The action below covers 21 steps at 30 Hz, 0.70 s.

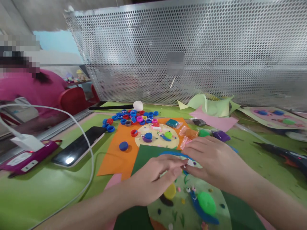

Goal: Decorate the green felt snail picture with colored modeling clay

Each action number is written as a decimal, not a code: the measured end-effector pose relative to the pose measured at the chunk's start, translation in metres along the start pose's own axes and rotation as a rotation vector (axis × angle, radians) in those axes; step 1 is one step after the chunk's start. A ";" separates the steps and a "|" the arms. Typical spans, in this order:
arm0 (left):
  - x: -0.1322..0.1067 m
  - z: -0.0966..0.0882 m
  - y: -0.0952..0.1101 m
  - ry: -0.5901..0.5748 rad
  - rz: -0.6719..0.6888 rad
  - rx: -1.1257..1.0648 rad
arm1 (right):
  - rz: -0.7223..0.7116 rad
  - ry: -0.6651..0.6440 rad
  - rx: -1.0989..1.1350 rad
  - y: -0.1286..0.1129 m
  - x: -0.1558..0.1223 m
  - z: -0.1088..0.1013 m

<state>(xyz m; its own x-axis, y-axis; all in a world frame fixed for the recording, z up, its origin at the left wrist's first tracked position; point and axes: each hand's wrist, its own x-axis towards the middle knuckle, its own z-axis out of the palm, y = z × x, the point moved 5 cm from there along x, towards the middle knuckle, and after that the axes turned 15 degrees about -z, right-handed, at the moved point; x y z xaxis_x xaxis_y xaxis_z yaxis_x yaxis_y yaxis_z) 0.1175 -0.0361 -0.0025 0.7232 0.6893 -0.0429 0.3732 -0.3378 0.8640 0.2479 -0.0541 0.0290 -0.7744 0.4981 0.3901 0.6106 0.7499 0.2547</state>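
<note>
My left hand [158, 179] is closed, thumb and fingers pressed together, its fingertips meeting those of my right hand [211, 156] above the top of a round clay picture. What the left fingertips pinch is too small to make out. A white clay piece [190, 162] shows between the right thumb and fingers, close to the picture surface. The pale green round picture [177, 210] lies on a dark green sheet [144, 156]. On it are a blue snail with a bright green shell [206, 203] and a dark snail with a yellow shell [170, 191], partly hidden by my left hand.
Behind lies another round clay picture [157, 145] on an orange sheet [112, 156], with several bottle caps [139, 118]. Clay packets [220, 135] lie at right, near a glue gun [285, 155]. A phone [80, 145], a power strip [31, 156] and a cable are at left. A perforated metal panel [192, 38] stands behind.
</note>
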 end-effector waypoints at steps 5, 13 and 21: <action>0.000 0.007 0.007 -0.061 0.066 0.053 | -0.065 0.000 0.002 -0.011 0.006 0.003; -0.002 -0.001 0.001 0.015 -0.010 0.014 | -0.090 0.021 0.008 0.005 -0.003 -0.003; -0.003 0.022 0.012 0.120 0.312 0.527 | 0.021 -0.147 0.006 -0.014 0.014 0.012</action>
<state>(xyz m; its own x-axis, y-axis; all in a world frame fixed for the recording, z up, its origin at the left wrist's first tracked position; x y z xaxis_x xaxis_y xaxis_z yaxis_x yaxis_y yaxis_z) 0.1325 -0.0563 -0.0030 0.7852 0.5644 0.2549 0.4137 -0.7844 0.4622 0.2264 -0.0526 0.0198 -0.7779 0.5714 0.2615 0.6259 0.7413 0.2423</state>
